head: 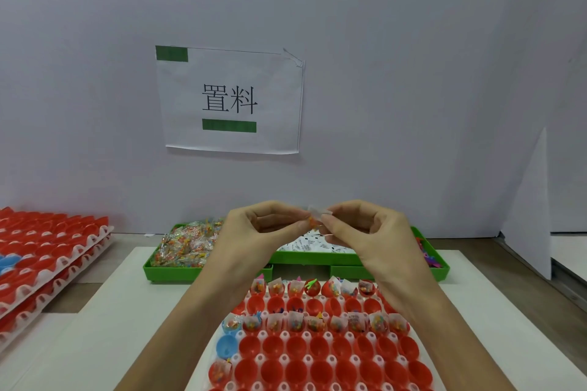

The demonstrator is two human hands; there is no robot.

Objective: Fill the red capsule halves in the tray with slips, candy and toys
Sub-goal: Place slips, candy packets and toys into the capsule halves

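Observation:
Both hands are raised above the green supply tray (203, 274). My left hand (254, 232) and my right hand (365, 228) pinch a small clear candy packet (316, 216) between their fingertips. Below them lies the white tray (260, 359) of red capsule halves (320, 371). Two of its rows hold capsules with packets, slips and small toys (311, 284); the near rows look empty. Two blue halves (227, 345) sit at the tray's left edge.
The green tray holds candy packets (184, 244) at left, white slips (311, 244) in the middle and colourful toys (427, 251) at right. Stacked trays of red halves (47, 251) stand at left. A white partition with a paper sign (230, 100) rises behind.

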